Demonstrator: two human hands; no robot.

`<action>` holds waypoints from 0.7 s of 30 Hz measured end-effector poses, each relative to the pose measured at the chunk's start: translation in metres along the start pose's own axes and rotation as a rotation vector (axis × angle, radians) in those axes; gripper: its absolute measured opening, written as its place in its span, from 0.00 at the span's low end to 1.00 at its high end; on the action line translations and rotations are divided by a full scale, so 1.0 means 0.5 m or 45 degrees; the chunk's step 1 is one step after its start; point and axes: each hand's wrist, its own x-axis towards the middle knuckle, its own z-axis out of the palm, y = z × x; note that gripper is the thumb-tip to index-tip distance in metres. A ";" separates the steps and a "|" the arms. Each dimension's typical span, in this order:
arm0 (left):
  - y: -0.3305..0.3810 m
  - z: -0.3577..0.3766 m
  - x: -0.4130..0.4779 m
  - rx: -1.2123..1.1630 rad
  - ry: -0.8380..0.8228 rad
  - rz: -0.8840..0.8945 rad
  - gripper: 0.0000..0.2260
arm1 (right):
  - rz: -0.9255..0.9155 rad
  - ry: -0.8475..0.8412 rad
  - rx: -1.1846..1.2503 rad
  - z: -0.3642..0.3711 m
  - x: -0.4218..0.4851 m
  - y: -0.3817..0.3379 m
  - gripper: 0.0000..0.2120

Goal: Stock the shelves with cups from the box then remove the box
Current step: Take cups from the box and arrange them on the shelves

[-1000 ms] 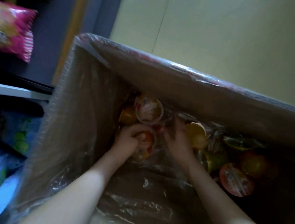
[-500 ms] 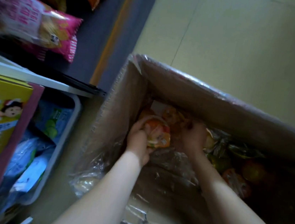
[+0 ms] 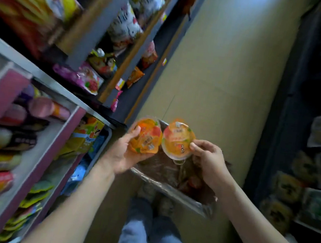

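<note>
My left hand grips an orange fruit-jelly cup, palm up, with the thumb over its lid. My right hand pinches a second orange cup by its right rim. Both cups are held side by side above the cardboard box, which stands on the floor between the shelves. The box is lined with clear plastic, and several more cups lie dimly inside it, partly hidden by my hands.
A shelf unit full of snack packs and boxes runs along the left, with a pink-edged tray level nearest. Darker shelving lines the right. A beige floor aisle stretches ahead. My legs in jeans stand behind the box.
Both hands have come up out of the box, each with a cup. The view has swung up and back from inside the box to the aisle and the left shelves.
</note>
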 end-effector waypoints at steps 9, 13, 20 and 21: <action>0.208 0.139 -0.494 -0.077 -0.244 0.555 0.15 | -0.362 -0.684 0.369 0.171 -0.344 -0.328 0.05; 0.247 0.161 -0.655 -0.048 -0.222 0.754 0.20 | -0.454 -0.996 0.493 0.263 -0.460 -0.416 0.16; 0.349 0.132 -0.868 0.024 -0.064 1.052 0.12 | -0.522 -1.188 0.398 0.426 -0.592 -0.532 0.20; 0.368 0.121 -0.896 0.019 -0.040 1.074 0.12 | -0.540 -1.196 0.374 0.454 -0.608 -0.546 0.21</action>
